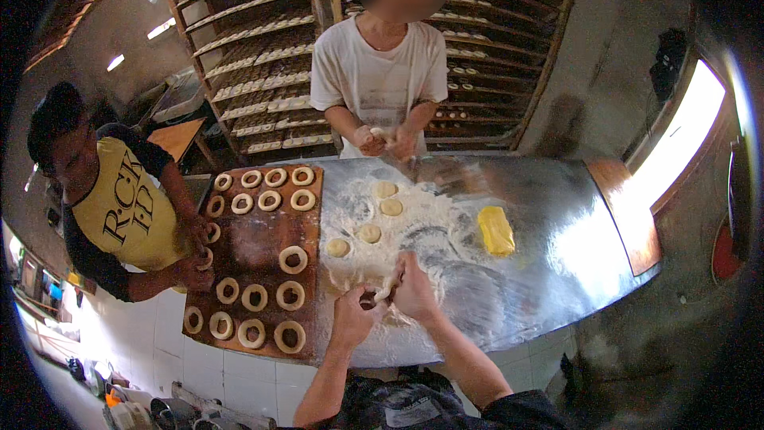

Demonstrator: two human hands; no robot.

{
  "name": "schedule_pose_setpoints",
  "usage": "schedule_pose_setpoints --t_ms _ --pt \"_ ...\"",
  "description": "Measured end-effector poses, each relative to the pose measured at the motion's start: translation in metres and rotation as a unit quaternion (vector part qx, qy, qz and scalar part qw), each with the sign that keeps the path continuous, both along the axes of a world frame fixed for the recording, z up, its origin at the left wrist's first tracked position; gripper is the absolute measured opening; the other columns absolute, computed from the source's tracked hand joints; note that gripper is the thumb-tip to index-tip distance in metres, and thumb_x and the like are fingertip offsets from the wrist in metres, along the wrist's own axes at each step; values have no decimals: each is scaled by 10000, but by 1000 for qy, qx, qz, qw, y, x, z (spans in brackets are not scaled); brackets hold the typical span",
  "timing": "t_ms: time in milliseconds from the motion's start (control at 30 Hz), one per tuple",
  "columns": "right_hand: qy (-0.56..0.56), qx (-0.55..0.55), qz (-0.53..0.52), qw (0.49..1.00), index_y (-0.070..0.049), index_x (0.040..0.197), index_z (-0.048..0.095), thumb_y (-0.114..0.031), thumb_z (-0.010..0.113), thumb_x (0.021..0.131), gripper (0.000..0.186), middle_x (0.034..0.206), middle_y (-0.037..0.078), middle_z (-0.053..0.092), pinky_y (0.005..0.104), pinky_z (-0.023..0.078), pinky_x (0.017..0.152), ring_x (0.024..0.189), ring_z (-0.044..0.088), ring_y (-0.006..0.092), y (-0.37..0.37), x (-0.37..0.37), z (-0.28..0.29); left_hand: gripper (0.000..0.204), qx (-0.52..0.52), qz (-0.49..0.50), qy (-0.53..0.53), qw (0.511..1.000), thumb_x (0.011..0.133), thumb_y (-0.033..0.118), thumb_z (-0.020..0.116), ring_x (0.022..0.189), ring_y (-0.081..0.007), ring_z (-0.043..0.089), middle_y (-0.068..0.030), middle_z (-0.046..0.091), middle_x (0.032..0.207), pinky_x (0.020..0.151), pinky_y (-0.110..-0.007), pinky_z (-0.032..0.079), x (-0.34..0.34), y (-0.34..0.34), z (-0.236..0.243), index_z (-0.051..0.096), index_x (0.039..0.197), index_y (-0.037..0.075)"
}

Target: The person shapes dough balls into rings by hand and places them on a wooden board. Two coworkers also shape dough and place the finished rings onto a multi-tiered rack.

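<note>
A piece of pale dough (386, 287) is held between my two hands over the near side of the floured metal table (446, 322). My left hand (356, 317) closes round its left part, and my right hand (414, 290) grips it from the right. The fingers partly cover the dough, so its full shape is hard to make out. Just beyond my hands, several round dough pieces lie in the flour, the nearest being a flat disc (369, 233). To their right sits a yellow block (496, 231).
On the left, a brown board (255, 245) carries several dough rings (281, 261). A person in a yellow shirt (127, 211) handles rings at its left edge. Across the table, a person in a white shirt (378, 72) works dough in both hands. Behind stands a tall rack (259, 60) of loaded trays.
</note>
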State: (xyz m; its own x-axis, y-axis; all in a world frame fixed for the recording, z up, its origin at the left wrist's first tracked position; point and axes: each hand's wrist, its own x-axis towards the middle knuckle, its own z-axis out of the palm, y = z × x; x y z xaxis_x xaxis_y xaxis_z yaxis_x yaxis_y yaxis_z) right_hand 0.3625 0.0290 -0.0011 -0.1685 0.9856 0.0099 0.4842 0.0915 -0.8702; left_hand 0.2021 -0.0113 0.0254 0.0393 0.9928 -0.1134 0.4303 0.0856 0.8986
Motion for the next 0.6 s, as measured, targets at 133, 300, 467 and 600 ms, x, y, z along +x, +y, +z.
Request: schedule_pose_setpoints --t_ms 133,300,467,600 --pt "91 111 -21 989 -50 1342 392 -102 621 816 576 1130 167 599 405 460 922 1080 578 307 14 -4 -26 343 205 30 49 977 741 3 664 911 -353 602 -187 609 965 812 -418 480 29 7 -20 562 1067 -14" --pt "327 -174 135 919 -73 1303 498 -244 595 915 435 1145 93 598 349 472 940 1058 583 196 -7 40 -73 464 230 65 -39 970 787 19 578 1172 -326 498 -210 514 1237 1002 -437 402 25 4 -62 466 1235 -24" --pt "552 -142 6 821 -87 1314 511 -310 509 974 407 1198 60 580 353 463 946 1086 557 178 -17 26 -69 603 120 -67 -517 845 854 239 643 1171 -265 529 -171 503 1297 966 -415 463 21 4 -116 412 1341 -31" --pt "290 7 126 949 -63 1350 458 -356 465 992 462 1310 65 492 354 432 981 1187 479 239 -10 15 -64 574 251 0 -143 957 880 320 653 1084 -320 571 -180 562 1230 950 -417 464 14 22 -147 468 1291 -34"
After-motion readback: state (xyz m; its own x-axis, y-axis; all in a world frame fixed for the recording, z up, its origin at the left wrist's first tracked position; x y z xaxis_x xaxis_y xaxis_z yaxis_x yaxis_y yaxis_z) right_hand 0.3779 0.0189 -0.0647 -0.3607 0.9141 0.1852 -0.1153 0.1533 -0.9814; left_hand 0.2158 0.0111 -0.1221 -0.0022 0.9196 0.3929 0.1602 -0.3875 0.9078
